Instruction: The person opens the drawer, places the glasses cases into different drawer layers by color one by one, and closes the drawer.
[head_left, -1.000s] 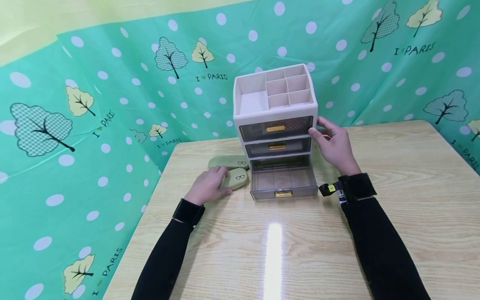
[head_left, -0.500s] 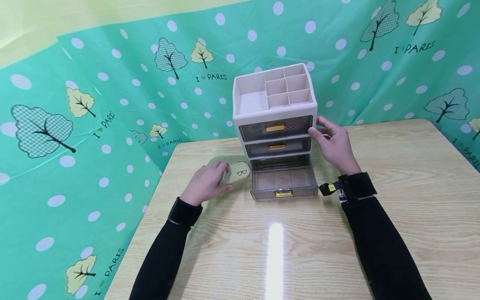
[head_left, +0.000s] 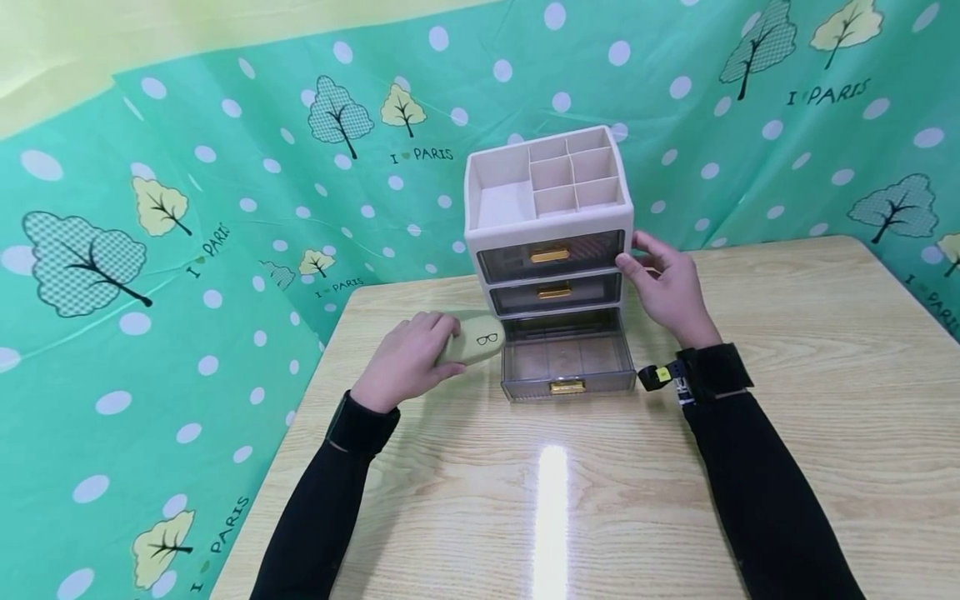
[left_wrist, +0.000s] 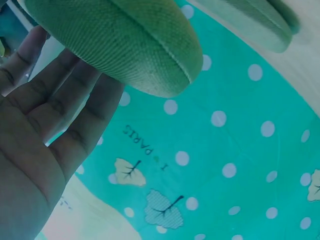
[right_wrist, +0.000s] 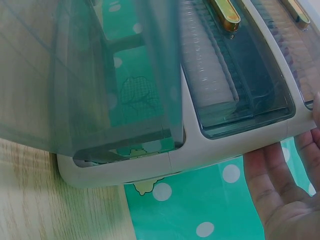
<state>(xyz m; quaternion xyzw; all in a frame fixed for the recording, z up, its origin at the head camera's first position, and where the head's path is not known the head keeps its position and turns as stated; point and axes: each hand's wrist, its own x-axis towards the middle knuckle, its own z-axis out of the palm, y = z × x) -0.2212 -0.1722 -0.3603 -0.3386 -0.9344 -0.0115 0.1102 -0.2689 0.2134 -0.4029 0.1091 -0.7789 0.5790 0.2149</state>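
My left hand (head_left: 408, 354) grips a green glasses case (head_left: 491, 339) printed with a pair of glasses, thumb on the near side and fingers over the far side. In the left wrist view the fabric-like case (left_wrist: 130, 45) shows above the fingers. A second green case (left_wrist: 250, 20) lies on the table behind it, mostly hidden in the head view. My right hand (head_left: 671, 292) holds the right side of a white drawer organizer (head_left: 551, 221), thumb at its front edge. The organizer's bottom drawer (head_left: 567, 388) is pulled out, with nothing visible inside.
Two upper smoky drawers with gold handles (head_left: 551, 255) are closed. Open compartments (head_left: 577, 171) top the organizer. A green patterned cloth (head_left: 247, 167) hangs behind and to the left of the wooden table (head_left: 465, 500).
My left hand has raised the glasses case off the table, and the case has come slightly up and right toward the pulled-out drawer. The right hand has stayed on the organizer.
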